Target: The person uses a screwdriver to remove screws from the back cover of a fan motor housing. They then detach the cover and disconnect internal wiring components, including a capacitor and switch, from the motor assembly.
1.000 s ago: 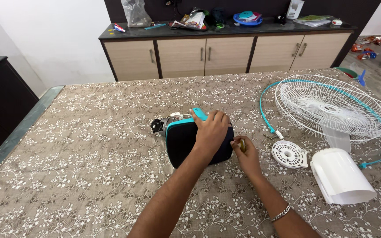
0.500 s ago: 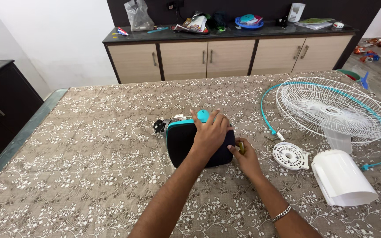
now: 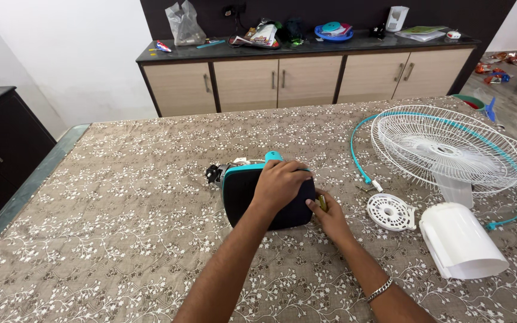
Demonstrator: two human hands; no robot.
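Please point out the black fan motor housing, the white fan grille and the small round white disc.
black fan motor housing point(image 3: 242, 194), head view, bare left face.
white fan grille point(image 3: 450, 149), head view, centre hub.
small round white disc point(image 3: 389, 211), head view, middle.

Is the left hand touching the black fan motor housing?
Touching. The head view shows the left hand lying flat on top of the black motor housing, its fingers curled over the far edge, with no gap between them.
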